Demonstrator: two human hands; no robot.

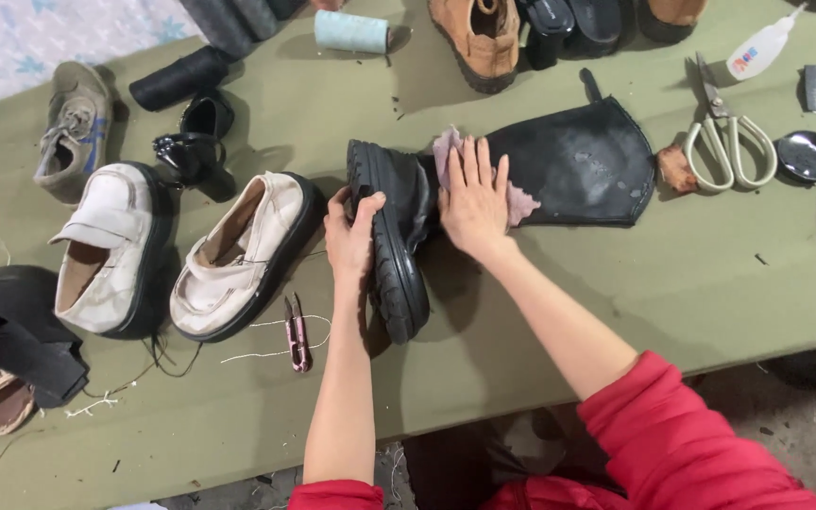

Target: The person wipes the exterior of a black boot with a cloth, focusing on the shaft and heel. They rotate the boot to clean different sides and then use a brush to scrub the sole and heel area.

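Gripping one black boot (521, 175) by its sole with left hand (349, 236); right hand (472, 200) flat, open, pressing one pink cloth (518, 202); two white shoes (238, 253) nearby.

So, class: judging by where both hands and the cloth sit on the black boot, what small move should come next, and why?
Probably a short wipe along the shaft. The left hand grips the black boot at its sole, steadying it on its side, while the right hand presses a pinkish cloth flat against the leather.

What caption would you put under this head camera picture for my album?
Left hand grips a black boot's sole while the right hand presses a pink cloth on it.
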